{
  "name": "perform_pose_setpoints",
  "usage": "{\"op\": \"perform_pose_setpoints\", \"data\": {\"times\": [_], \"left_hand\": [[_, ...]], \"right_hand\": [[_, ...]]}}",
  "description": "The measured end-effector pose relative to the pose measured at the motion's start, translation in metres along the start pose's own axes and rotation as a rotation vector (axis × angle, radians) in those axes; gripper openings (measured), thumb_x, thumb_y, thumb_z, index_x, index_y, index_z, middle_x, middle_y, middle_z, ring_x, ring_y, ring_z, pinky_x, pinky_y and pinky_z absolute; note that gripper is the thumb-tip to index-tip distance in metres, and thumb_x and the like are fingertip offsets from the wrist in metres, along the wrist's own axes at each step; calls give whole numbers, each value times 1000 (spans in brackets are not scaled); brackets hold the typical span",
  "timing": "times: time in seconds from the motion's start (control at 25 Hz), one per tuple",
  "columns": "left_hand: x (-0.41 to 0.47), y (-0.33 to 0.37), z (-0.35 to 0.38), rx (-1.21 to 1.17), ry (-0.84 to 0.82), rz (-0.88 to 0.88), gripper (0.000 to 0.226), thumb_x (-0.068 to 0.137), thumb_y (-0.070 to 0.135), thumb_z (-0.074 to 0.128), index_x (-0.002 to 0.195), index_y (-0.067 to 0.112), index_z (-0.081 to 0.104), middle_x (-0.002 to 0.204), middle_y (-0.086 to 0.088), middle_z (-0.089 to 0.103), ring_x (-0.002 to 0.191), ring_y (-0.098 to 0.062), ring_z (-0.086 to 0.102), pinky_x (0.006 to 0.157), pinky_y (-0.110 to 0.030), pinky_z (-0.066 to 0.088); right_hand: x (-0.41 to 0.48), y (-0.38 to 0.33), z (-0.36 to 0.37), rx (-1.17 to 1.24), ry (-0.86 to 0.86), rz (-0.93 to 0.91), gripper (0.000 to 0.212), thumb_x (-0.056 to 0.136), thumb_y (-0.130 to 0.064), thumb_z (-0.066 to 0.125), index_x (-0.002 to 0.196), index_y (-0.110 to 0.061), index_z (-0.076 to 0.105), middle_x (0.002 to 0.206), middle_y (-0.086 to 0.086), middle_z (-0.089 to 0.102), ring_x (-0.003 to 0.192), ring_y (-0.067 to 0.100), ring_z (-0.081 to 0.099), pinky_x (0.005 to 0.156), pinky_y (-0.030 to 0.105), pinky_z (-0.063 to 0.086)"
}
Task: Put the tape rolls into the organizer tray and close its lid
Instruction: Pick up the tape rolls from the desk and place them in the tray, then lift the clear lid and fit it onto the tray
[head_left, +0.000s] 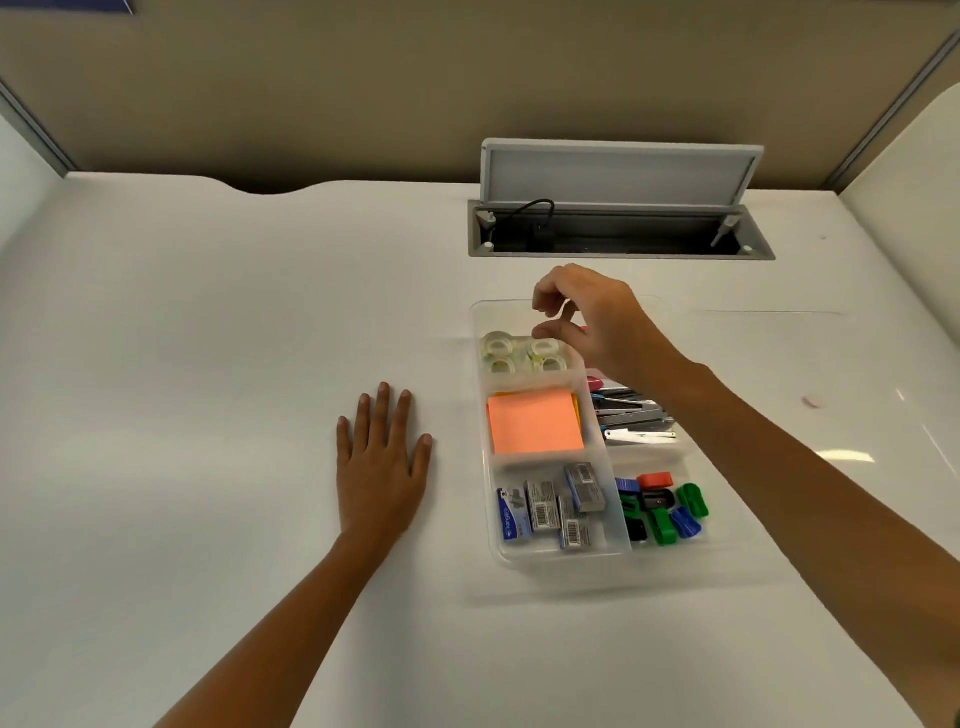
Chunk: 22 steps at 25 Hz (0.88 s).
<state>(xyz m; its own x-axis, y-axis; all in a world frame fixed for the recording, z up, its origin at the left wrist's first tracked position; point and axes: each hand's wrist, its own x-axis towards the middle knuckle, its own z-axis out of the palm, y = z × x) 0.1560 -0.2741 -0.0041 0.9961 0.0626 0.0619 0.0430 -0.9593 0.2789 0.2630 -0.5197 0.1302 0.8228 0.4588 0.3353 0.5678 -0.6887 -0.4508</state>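
Observation:
A clear plastic organizer tray (488, 514) lies on the white desk, right of centre. Its far-left compartment holds several clear tape rolls (498, 347) packed side by side. My right hand (597, 322) hovers just above and right of those rolls, fingers loosely curled, thumb and forefinger near each other with nothing between them. My left hand (382, 462) rests flat on the desk left of the tray, fingers spread. No lid can be made out on or beside the tray.
Other tray compartments hold orange sticky notes (535, 421), staple boxes (550, 506), coloured sharpeners (662, 506) and staplers (634, 415). A grey cable hatch (618, 208) stands open at the desk's back, with beige partition walls behind.

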Motion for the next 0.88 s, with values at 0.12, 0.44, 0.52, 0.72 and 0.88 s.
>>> {"op": "perform_pose_setpoints", "data": {"times": [0.12,0.44,0.52,0.72,0.88], "left_hand": [[-2,-4,-4,-74,-17,35,63,92,48,19,149,21,25,160,-3,18,148,-24,11,120,-42,4],[-19,25,-27,-345,92,98,33,97,21,44,126,11,55,142,-9,50,145,-27,22,117,-48,22],[-29,48,-36,-298,178,199,33,96,21,43,124,11,56,139,-8,53,143,-27,29,115,-49,27],[-58,131,-49,-298,214,350,28,94,22,45,114,13,63,124,-7,63,124,-26,52,104,-37,40],[-76,207,-34,-359,161,435,20,91,16,56,109,13,65,115,-5,66,111,-21,58,97,-31,45]], "right_hand": [[-42,-18,-21,-39,170,53,24,79,-15,72,98,-3,63,93,11,67,81,9,55,75,1,41],[-155,-33,-41,-118,392,291,24,79,-11,72,99,-1,65,92,14,69,78,16,60,75,10,45],[-177,-23,-46,-130,430,343,21,80,-11,71,96,0,65,90,14,69,75,18,59,73,3,41],[-229,19,-64,-135,508,436,10,85,-9,66,93,-4,64,87,11,66,68,17,55,70,3,39],[-267,72,-91,-145,525,532,15,86,-5,64,100,-7,62,96,9,61,75,20,58,72,8,42]]}}
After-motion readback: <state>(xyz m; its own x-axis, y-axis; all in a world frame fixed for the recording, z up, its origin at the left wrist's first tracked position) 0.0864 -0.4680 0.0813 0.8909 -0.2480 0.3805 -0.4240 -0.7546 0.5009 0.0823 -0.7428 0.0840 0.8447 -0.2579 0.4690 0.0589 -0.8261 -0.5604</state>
